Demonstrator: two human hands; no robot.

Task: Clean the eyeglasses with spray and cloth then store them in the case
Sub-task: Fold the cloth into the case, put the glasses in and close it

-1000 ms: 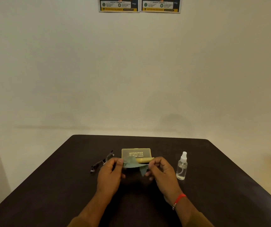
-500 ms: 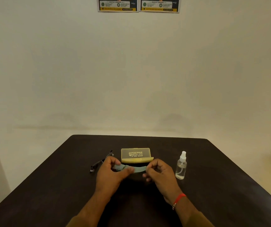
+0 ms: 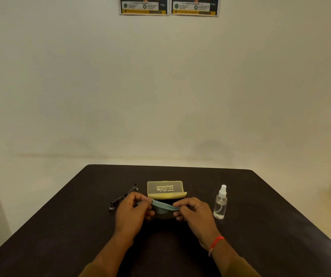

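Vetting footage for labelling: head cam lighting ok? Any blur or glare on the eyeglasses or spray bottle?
Head view: dim, warm light, generally soft; eyeglasses thin and low-contrast against the dark table; spray bottle distinct, no harsh glare; cloth pinched between left hand and right hand looks slightly smeared.

Yellow case (image 3: 166,189); grey-green cloth (image 3: 161,206); dark brown table (image 3: 260,226); red wristband (image 3: 216,241)
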